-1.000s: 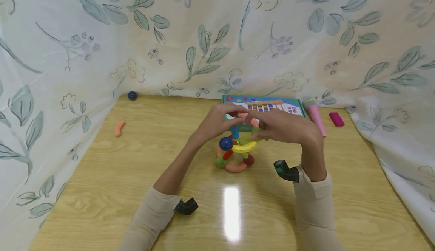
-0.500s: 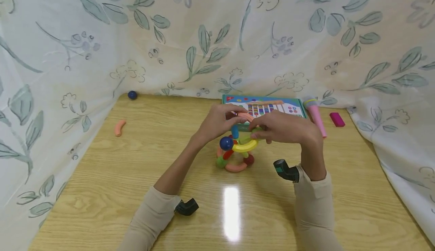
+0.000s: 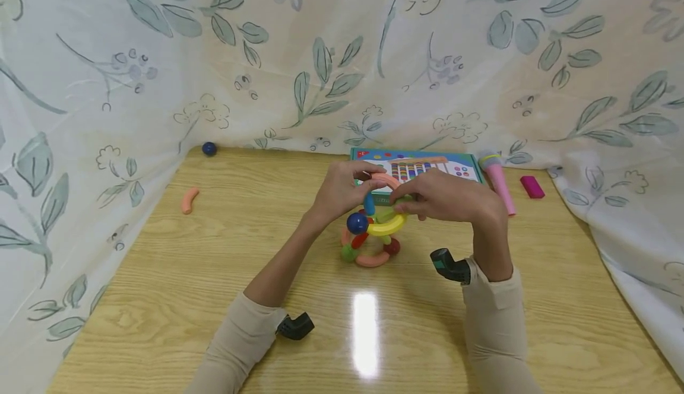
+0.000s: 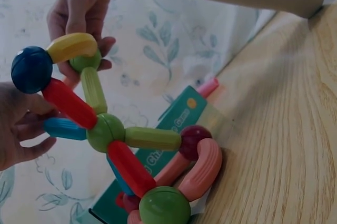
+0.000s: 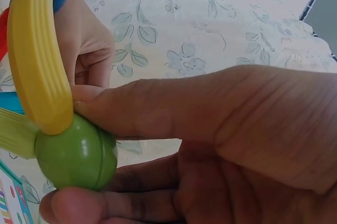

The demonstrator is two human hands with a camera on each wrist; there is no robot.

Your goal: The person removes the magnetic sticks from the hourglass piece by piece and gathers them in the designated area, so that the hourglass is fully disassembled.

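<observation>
A structure of magnetic balls and sticks stands on the table, with a green ball [image 4: 105,133] at its centre and salmon curved sticks [image 3: 373,260] round its base. My left hand [image 3: 342,195] grips the left end of an upper salmon curved stick [image 3: 388,178], above a blue stick [image 3: 370,204]; whatever joins them is hidden by the fingers. My right hand [image 3: 446,197] pinches a green ball [image 5: 79,153] between thumb and fingers. From that ball a yellow curved stick [image 5: 39,56] runs to a dark blue ball [image 3: 357,223].
Behind the structure lies a toy box [image 3: 465,165]. A pink toy microphone [image 3: 498,183] and a magenta block [image 3: 532,187] are to its right. On the far left are a loose salmon stick [image 3: 189,200] and a blue ball [image 3: 209,149]. Floral cloth [image 3: 299,56] surrounds the table.
My right fingers have come down from the upper salmon stick to the green ball, leaving more of that stick's arc showing. The left hand has barely moved.
</observation>
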